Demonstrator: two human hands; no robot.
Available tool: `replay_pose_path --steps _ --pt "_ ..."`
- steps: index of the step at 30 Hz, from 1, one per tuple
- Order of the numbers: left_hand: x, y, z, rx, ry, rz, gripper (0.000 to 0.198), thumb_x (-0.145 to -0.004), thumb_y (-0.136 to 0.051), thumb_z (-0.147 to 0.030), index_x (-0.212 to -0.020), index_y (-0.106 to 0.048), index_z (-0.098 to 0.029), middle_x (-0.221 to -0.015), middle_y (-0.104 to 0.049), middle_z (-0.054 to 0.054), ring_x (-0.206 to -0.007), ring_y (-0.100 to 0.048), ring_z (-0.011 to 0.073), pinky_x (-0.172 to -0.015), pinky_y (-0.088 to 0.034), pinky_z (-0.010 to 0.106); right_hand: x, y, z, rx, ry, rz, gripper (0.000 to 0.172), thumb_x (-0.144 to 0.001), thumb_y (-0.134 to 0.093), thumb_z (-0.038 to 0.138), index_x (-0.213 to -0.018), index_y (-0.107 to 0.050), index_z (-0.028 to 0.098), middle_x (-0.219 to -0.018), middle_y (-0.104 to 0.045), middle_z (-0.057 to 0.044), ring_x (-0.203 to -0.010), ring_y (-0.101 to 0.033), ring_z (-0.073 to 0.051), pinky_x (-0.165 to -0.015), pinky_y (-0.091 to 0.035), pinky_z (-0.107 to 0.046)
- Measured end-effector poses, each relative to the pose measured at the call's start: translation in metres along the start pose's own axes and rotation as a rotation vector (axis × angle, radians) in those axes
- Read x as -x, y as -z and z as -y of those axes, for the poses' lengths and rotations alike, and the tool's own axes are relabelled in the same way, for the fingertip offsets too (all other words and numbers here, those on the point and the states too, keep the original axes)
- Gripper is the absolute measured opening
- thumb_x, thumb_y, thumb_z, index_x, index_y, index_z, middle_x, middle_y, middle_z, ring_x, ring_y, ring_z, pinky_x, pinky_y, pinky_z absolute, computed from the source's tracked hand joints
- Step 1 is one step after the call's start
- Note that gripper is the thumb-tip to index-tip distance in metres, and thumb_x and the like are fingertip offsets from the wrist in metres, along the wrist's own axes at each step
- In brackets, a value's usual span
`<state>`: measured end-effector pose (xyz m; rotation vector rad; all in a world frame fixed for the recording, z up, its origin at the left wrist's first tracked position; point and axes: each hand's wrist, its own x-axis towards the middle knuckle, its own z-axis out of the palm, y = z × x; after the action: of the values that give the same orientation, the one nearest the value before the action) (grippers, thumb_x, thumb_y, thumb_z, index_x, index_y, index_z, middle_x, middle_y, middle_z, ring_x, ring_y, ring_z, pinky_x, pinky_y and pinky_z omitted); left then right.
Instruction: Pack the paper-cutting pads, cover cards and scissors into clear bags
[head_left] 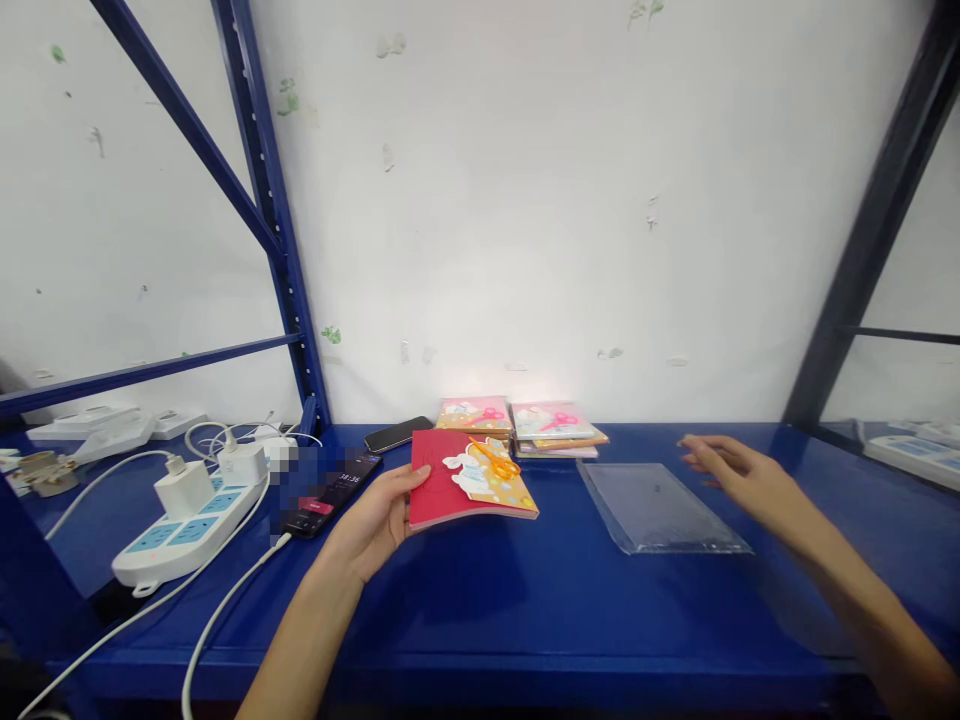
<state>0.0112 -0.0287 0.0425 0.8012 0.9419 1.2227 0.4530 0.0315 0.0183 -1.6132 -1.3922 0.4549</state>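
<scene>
My left hand grips the left edge of a red booklet with a cartoon picture and orange scissors on its cover, held just above the blue shelf. My right hand hovers with fingers stretched out, palm down, over the far right edge of a stack of clear plastic sleeves. It holds nothing. Behind the booklet, against the wall, lie two small piles of similar booklets.
A black phone lies by the wall and another phone with a lit screen sits left of my hand. A white power strip with chargers and cables fills the left side. Blue rack posts rise at left and right.
</scene>
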Motion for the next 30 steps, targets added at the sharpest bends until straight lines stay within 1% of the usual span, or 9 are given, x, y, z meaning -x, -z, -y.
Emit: replay_pose_path --steps 2,5,7,9,12,17,23,27,30 --pt "0.003 -0.005 0.000 0.014 0.016 0.019 0.036 -0.095 -0.062 -0.014 -0.129 -0.065 -0.002 -0.105 -0.081 0.020 -0.081 -0.080 0.0242 -0.071 -0.066 0.031 0.022 -0.012 0.030 -0.200 -0.034 0.225 0.065 -0.092 -0.047 0.078 -0.115 -0.071 0.023 -0.102 -0.079 -0.014 -0.092 -0.074 -0.027 -0.072 -0.056 -0.033" --pt "0.007 -0.014 0.002 0.021 0.031 0.060 0.032 -0.097 -0.058 -0.013 -0.126 -0.067 -0.002 -0.101 -0.081 0.019 -0.077 -0.080 0.0226 -0.070 -0.066 0.029 0.055 -0.042 0.076 -0.321 -0.101 0.631 0.082 -0.093 -0.029 0.085 -0.124 -0.065 0.018 -0.086 -0.078 -0.013 -0.061 -0.069 -0.019 -0.045 -0.042 -0.025" --pt "0.007 -0.018 0.005 0.003 0.045 0.089 0.032 -0.097 -0.060 -0.013 -0.126 -0.067 -0.003 -0.102 -0.081 0.019 -0.075 -0.079 0.0221 -0.067 -0.065 0.028 0.070 -0.065 0.097 -0.368 -0.115 0.821 0.083 -0.094 -0.026 0.084 -0.131 -0.057 0.017 -0.089 -0.080 -0.014 -0.062 -0.071 -0.017 -0.042 -0.037 -0.020" --pt "0.007 -0.021 0.009 -0.024 0.053 0.094 0.034 -0.096 -0.062 -0.015 -0.127 -0.066 -0.004 -0.107 -0.080 0.020 -0.079 -0.079 0.0231 -0.068 -0.065 0.028 0.077 -0.087 0.109 -0.381 -0.069 0.901 0.072 -0.095 -0.041 0.079 -0.126 -0.055 0.016 -0.090 -0.079 -0.014 -0.062 -0.072 -0.016 -0.042 -0.036 -0.018" --pt "0.004 -0.021 0.013 -0.090 0.051 0.053 0.036 -0.095 -0.064 -0.017 -0.129 -0.064 -0.005 -0.114 -0.079 0.020 -0.085 -0.079 0.0237 -0.070 -0.065 0.029 0.074 -0.106 0.114 -0.438 0.021 0.851 0.055 -0.093 -0.064 0.065 -0.120 -0.054 0.018 -0.092 -0.077 -0.009 -0.062 -0.071 -0.013 -0.042 -0.039 -0.017" --pt "0.000 -0.018 0.018 -0.293 0.108 0.010 0.043 -0.095 -0.067 -0.030 -0.132 -0.059 -0.009 -0.105 -0.081 0.018 -0.073 -0.079 0.0218 -0.063 -0.063 0.027 0.058 -0.110 0.107 -0.400 0.016 0.829 0.039 -0.098 -0.061 0.056 -0.114 -0.057 0.020 -0.095 -0.075 -0.008 -0.060 -0.071 -0.012 -0.043 -0.044 -0.018" --pt "-0.002 -0.014 0.021 -0.469 0.098 0.040 0.060 -0.094 -0.068 -0.042 -0.142 -0.049 -0.011 -0.095 -0.082 0.017 -0.072 -0.080 0.0236 -0.062 -0.060 0.025 0.051 -0.112 0.097 -0.365 0.047 0.852 0.038 -0.099 -0.058 0.056 -0.106 -0.062 0.019 -0.087 -0.076 -0.008 -0.060 -0.071 -0.013 -0.046 -0.044 -0.019" --pt "-0.001 -0.005 0.012 -0.471 0.066 0.024 0.065 -0.088 -0.074 -0.041 -0.141 -0.052 -0.012 -0.095 -0.082 0.016 -0.071 -0.080 0.0238 -0.065 -0.061 0.028 0.046 -0.105 0.100 -0.227 0.114 0.713 0.042 -0.100 -0.050 0.059 -0.100 -0.061 0.019 -0.085 -0.076 -0.009 -0.062 -0.072 -0.018 -0.048 -0.046 -0.025" --pt "0.006 0.005 -0.003 -0.534 0.014 -0.076 0.063 -0.085 -0.077 -0.038 -0.138 -0.055 -0.011 -0.087 -0.082 0.013 -0.068 -0.079 0.0251 -0.064 -0.062 0.030 0.037 -0.101 0.094 -0.071 0.134 0.619 0.042 -0.103 -0.039 0.057 -0.104 -0.060 0.021 -0.092 -0.077 -0.010 -0.063 -0.073 -0.020 -0.050 -0.049 -0.028"
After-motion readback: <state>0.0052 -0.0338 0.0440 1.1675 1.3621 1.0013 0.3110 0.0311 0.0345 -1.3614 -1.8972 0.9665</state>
